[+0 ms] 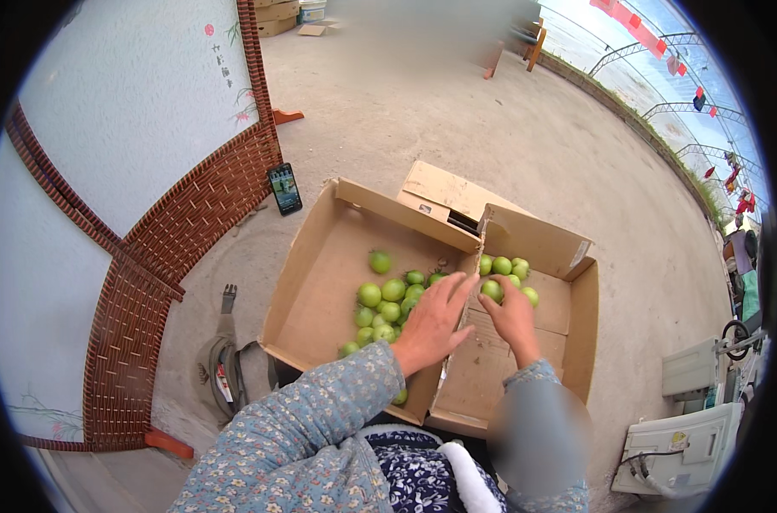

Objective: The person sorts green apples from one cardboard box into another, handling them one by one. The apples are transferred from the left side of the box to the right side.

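Two open cardboard boxes stand side by side before me. In the left box lies a heap of green tomatoes, partly covered by my left arm. Several more green tomatoes sit at the far left of the right box. My right hand is in that box, with thumb and fingers closed around a green tomato beside the others. Above the inner wall between the boxes, my left hand has its fingers spread and shows nothing in its grasp. Its palm is hidden.
A closed cardboard carton sits behind the boxes. A smartphone leans by the woven screen at left, and a waist bag lies on the bare floor. Pale appliance units stand at right, and a chair is farther back.
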A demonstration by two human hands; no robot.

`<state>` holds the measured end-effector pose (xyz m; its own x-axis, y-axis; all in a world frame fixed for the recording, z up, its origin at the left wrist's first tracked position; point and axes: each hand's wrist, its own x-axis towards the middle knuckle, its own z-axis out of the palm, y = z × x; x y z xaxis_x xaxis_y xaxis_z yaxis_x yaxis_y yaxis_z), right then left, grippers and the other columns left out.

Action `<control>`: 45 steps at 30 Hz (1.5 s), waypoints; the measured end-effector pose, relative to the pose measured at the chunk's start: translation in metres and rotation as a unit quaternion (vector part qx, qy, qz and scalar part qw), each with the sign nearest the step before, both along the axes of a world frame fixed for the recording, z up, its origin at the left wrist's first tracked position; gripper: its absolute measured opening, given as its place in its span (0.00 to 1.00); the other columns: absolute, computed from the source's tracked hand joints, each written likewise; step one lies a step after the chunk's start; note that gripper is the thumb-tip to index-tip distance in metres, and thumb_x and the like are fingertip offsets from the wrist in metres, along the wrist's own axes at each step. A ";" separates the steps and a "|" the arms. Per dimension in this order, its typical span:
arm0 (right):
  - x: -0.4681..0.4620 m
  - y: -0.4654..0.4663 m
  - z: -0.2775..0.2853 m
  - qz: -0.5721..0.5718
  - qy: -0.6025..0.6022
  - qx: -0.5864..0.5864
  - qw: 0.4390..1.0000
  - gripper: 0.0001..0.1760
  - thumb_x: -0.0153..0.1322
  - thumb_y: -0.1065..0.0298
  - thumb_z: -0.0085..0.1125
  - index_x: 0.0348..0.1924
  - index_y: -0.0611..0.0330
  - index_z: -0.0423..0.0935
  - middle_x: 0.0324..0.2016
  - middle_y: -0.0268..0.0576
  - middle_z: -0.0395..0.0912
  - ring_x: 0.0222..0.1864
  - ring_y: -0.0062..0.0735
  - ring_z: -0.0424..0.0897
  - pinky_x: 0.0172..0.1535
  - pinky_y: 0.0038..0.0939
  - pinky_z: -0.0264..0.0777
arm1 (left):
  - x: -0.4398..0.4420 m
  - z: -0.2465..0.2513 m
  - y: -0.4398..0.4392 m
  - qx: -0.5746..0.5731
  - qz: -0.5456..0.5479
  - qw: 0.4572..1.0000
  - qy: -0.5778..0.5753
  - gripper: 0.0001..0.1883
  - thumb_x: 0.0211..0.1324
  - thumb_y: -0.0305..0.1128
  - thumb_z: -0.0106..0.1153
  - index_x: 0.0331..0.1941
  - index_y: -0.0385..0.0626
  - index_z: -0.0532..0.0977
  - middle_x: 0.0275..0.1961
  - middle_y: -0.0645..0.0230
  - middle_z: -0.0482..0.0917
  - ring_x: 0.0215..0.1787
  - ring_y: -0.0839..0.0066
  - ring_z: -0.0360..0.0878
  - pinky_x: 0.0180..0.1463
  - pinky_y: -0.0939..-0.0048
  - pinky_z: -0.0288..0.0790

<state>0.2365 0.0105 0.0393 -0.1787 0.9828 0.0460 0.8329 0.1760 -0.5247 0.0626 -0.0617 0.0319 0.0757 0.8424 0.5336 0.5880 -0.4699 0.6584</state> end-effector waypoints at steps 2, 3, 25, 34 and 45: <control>-0.007 -0.011 0.020 0.034 0.148 -0.012 0.988 0.25 0.66 0.60 0.68 0.53 0.61 0.76 0.40 0.57 0.83 0.43 0.51 0.82 0.47 0.41 0.75 | 0.000 0.003 0.000 0.001 0.014 1.000 -0.026 0.41 0.48 0.30 0.70 0.69 0.46 0.63 0.61 0.50 0.69 0.65 0.49 0.67 0.67 0.55 0.65; -0.012 -0.016 0.026 0.071 0.242 -0.009 0.968 0.25 0.66 0.60 0.68 0.53 0.63 0.77 0.40 0.56 0.83 0.41 0.50 0.83 0.46 0.40 0.76 | 0.000 0.004 0.000 0.003 0.014 0.999 -0.033 0.41 0.49 0.29 0.69 0.70 0.47 0.63 0.61 0.50 0.69 0.64 0.48 0.68 0.66 0.55 0.66; 0.055 0.030 -0.041 -0.076 -0.184 -0.043 0.979 0.31 0.65 0.62 0.70 0.60 0.56 0.71 0.55 0.56 0.74 0.52 0.62 0.77 0.55 0.51 0.73 | -0.010 -0.016 0.003 -0.055 0.049 0.995 0.072 0.23 0.55 0.35 0.64 0.54 0.39 0.75 0.55 0.55 0.73 0.61 0.55 0.69 0.67 0.56 0.62; 0.005 -0.008 0.031 0.068 0.327 -0.195 0.922 0.34 0.67 0.57 0.72 0.60 0.63 0.70 0.48 0.56 0.81 0.49 0.38 0.81 0.51 0.37 0.75 | -0.006 0.010 0.001 -0.007 -0.014 0.999 -0.042 0.37 0.52 0.32 0.69 0.67 0.45 0.66 0.58 0.54 0.74 0.60 0.53 0.73 0.64 0.58 0.68; 0.031 0.035 -0.033 0.013 -0.055 0.142 0.988 0.24 0.70 0.66 0.63 0.60 0.52 0.73 0.58 0.53 0.71 0.55 0.56 0.73 0.57 0.46 0.71 | -0.011 -0.013 0.006 -0.096 0.108 0.986 0.082 0.32 0.54 0.31 0.65 0.63 0.39 0.66 0.59 0.50 0.70 0.61 0.51 0.67 0.66 0.54 0.62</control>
<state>0.2679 0.0458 0.0059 -0.2232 0.9278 0.2990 0.8752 0.3258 -0.3576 0.0516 -0.0558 0.0191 -0.0444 0.9322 0.3591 0.7665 -0.1988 0.6107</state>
